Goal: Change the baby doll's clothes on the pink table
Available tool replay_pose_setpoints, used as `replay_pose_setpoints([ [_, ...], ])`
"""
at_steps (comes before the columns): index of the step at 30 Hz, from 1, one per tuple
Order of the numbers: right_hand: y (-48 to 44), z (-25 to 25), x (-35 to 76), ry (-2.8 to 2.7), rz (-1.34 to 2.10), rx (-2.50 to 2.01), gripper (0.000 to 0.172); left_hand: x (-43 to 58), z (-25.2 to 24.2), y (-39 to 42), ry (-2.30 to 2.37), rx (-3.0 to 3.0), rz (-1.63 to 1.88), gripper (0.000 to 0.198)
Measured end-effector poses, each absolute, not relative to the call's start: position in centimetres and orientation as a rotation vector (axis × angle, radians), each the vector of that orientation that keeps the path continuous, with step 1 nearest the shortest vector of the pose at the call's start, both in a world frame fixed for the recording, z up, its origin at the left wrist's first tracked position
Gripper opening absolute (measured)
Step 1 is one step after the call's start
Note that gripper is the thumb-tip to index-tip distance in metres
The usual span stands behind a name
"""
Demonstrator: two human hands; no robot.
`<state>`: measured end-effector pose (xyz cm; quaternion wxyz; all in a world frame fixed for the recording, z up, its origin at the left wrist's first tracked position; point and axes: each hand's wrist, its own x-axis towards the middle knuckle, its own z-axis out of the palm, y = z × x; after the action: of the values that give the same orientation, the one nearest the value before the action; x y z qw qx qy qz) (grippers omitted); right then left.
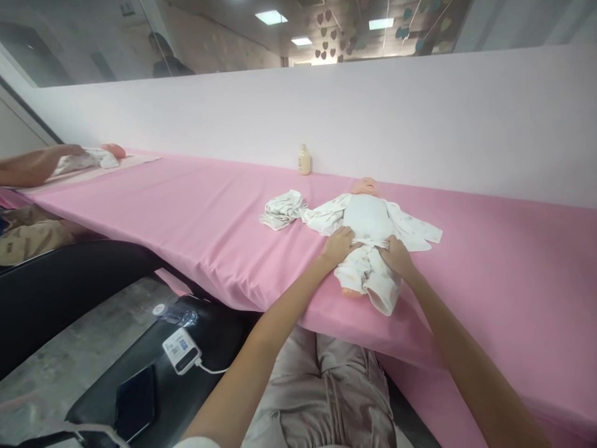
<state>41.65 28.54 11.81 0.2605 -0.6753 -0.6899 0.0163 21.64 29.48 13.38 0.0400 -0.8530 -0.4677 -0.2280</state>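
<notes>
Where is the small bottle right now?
Head view: the small cream bottle stands upright at the back of the pink table, against the white wall, beyond and left of the doll, behind the crumpled garment.

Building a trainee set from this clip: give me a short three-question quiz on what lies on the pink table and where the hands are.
1. True or false: the left hand and right hand both rest at the waist of the doll.
2. What stands by the wall behind the doll? A) a cup B) a small bottle C) a box
3. Fill in: as the person sees it, the bundled cloth lies to the doll's ___.
Key: 1 true; 2 B; 3 left.
</notes>
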Motion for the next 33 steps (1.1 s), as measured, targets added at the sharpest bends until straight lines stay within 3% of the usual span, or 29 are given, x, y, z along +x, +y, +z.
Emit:
replay_pose_setpoints([
  [6, 27.3, 11.9, 40.4, -1.754, -0.111, -1.732, 0.007, 21.6, 13.1, 29.3, -1.568, -2.654, -0.651, 0.042],
  [12, 26.7, 12.4, 40.2, -1.795, -0.124, -1.661, 0.010, 21.3, 12.9, 28.8, -1.650, -2.703, -0.713, 0.038],
  [17, 26.6, 12.5, 40.4, -1.808, -0.091, -1.742, 0.005, 20.4, 13.4, 27.9, -1.524, -2.933, -1.079, 0.033],
  [19, 26.5, 12.6, 40.4, -1.826, -0.061, -1.787, 0.007, 20.1, 13.8, 27.4, -1.499, -3.056, -1.198, 0.041],
  [23, 26.2, 13.3, 40.1, -1.847, 0.001, -1.896, 0.014, 20.2, 14.6, 26.3, -1.601, -3.098, -1.115, 0.068],
  [30, 24.8, 15.0, 39.8, -1.909, 0.137, -2.013, 0.021, 21.1, 15.8, 23.8, -1.726, -2.982, -0.928, 0.059],
  [33, 22.8, 15.1, 40.5, -1.981, 0.324, -1.863, 0.030, 20.2, 16.0, 22.0, -1.706, -3.084, -0.935, 0.074],
])
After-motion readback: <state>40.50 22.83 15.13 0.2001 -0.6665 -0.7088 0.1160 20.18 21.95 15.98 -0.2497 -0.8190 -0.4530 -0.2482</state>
